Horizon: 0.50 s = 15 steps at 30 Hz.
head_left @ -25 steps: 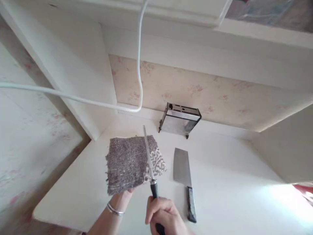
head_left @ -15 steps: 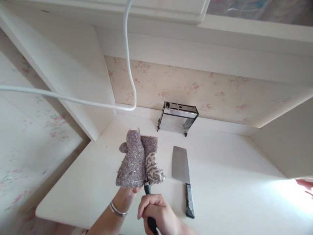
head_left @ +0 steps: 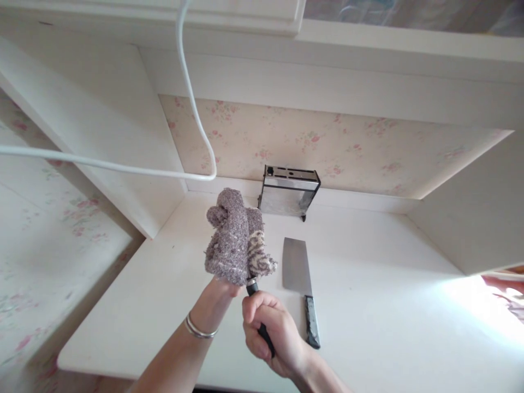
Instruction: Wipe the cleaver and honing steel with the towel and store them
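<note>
Head view: sharpening rod (head_left: 250,284) almost wholly hidden in grey cloth (head_left: 235,240), long axis run toward 11 o'clock from black handle (head_left: 264,334). Handle clamped in right hand (head_left: 272,335). Cloth squeezed shut around rod by left hand (head_left: 219,289), wrist raised. Cleaver (head_left: 301,278) lain flat on counter (head_left: 388,305) at 3 o'clock.

A single head-worn view looks forward and down from close above the near edge of the counter (head_left: 368,305), facing the papered back wall (head_left: 347,147) across the middle of the frame. The hands enter from the bottom centre, very near the lens. A cupboard underside (head_left: 245,16) fills the top; a white cable (head_left: 192,103) hangs at upper left.
</note>
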Available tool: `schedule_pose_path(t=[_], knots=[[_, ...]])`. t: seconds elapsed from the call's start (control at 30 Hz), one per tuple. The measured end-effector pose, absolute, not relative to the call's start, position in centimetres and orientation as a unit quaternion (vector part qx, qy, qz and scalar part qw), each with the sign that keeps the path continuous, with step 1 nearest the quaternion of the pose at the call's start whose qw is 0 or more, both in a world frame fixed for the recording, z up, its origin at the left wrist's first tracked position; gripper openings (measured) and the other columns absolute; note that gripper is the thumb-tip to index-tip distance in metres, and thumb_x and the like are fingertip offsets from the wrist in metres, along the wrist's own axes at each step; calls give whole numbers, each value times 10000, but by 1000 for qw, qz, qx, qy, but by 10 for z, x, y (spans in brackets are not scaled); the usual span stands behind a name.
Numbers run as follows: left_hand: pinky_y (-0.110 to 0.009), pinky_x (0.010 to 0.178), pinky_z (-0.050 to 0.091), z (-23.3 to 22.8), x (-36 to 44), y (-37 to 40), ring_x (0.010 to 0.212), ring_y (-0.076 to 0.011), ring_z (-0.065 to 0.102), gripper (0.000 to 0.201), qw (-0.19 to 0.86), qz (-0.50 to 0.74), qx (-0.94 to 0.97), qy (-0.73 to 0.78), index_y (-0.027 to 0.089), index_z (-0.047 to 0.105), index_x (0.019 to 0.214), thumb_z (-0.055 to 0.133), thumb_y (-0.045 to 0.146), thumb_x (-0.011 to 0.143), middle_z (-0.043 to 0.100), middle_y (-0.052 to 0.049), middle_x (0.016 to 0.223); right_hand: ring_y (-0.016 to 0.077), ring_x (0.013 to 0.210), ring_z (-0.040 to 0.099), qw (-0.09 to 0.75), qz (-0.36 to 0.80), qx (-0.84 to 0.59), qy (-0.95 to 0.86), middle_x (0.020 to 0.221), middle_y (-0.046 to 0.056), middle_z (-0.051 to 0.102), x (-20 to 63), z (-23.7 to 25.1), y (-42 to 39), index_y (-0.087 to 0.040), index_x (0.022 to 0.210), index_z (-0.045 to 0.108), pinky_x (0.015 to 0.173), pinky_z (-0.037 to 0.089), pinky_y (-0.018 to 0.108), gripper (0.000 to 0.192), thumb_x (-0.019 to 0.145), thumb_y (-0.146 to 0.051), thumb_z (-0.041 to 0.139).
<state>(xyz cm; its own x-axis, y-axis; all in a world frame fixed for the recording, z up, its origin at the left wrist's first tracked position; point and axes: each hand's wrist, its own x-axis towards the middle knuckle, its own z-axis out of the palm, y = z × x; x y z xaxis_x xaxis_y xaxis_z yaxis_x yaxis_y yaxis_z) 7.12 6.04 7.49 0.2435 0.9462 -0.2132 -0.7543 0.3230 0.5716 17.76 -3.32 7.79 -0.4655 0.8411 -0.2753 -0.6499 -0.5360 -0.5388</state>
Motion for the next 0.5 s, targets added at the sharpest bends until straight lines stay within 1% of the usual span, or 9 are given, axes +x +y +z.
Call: schedule_pose_path(t=[0.07,0.13,0.27,0.37,0.43,0.5], knots=[[-409,810,552,88,74,67,804,-208,651,391,769,564,160,255,208,646,1032,441,516,906,673,-45,838,21,248,258,451,841,-240,-178,406,-80,395,182,81,-35,-156,570,588,257,177,140,120,677,-103,593],[-423,775,562,104,76,74,752,-214,653,416,771,571,145,242,211,644,994,420,548,895,668,-36,782,15,247,248,453,846,-220,-174,440,-76,413,186,83,-38,-154,559,589,253,179,143,137,680,-90,592],[-412,665,573,133,71,92,681,-202,649,436,763,591,166,201,209,629,961,358,548,917,676,-33,783,19,256,261,447,845,-220,-194,462,-74,410,199,77,-54,-155,549,580,267,194,153,155,692,-98,596],[-374,598,566,145,54,114,647,-189,638,428,725,640,190,169,222,628,934,343,540,931,679,-27,780,25,304,313,401,821,-288,-285,464,-60,416,214,63,-71,-144,602,619,318,205,153,152,750,-149,585],[-344,603,561,148,36,130,657,-179,637,429,675,691,198,165,231,634,913,319,520,947,679,-24,764,33,364,366,360,760,-345,-417,497,-40,442,225,54,-81,-132,690,680,363,244,156,175,803,-215,575],[-340,652,562,147,17,140,698,-177,646,424,626,731,210,173,241,643,915,308,497,957,685,-25,774,63,479,467,347,630,-416,-556,626,7,527,236,50,-86,-147,842,717,448,347,174,232,866,-291,536]])
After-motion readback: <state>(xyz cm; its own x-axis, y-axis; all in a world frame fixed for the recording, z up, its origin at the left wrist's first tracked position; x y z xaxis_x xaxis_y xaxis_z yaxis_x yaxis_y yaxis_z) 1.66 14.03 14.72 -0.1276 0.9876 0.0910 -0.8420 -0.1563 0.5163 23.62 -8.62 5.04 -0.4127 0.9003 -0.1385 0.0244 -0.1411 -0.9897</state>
